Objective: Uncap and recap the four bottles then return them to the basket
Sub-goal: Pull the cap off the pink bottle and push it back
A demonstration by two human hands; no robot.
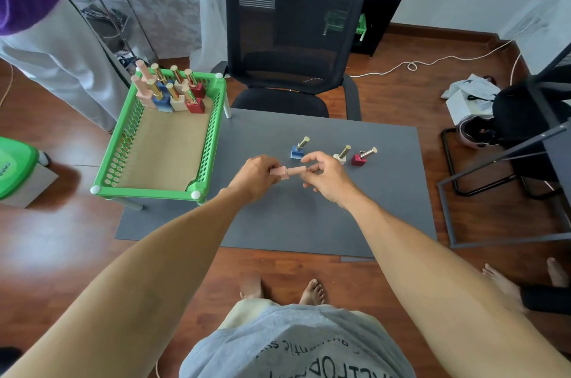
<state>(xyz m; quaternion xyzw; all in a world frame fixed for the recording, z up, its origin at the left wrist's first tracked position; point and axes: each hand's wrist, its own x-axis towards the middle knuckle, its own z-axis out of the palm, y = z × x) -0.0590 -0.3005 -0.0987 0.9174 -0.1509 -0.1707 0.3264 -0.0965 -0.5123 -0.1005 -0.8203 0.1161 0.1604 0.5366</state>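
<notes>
Eight bottles (pixel 173 93) stand at the far end of the green basket (pixel 123 158). Over the grey desk (pixel 309 223), the left hand (pixel 255 175) fingers pinch a pink bottle (pixel 289 171) (held sideways), the right hand (pixel 327 178) fingers loosely gripping its cap end. Blue bottle (pixel 298 149), cream bottle (pixel 341 156) and red bottle (pixel 361 157) stand beyond.

A pink bottle (pixel 285 171) lies sideways in the air, held at both ends, its cap on. Behind it, a blue bottle (pixel 298 149), a cream bottle (pixel 341 155) and a red bottle (pixel 362 157) stand capped in gold on the surface. The green basket (pixel 213 118) holds more bottles at its far end.
</notes>
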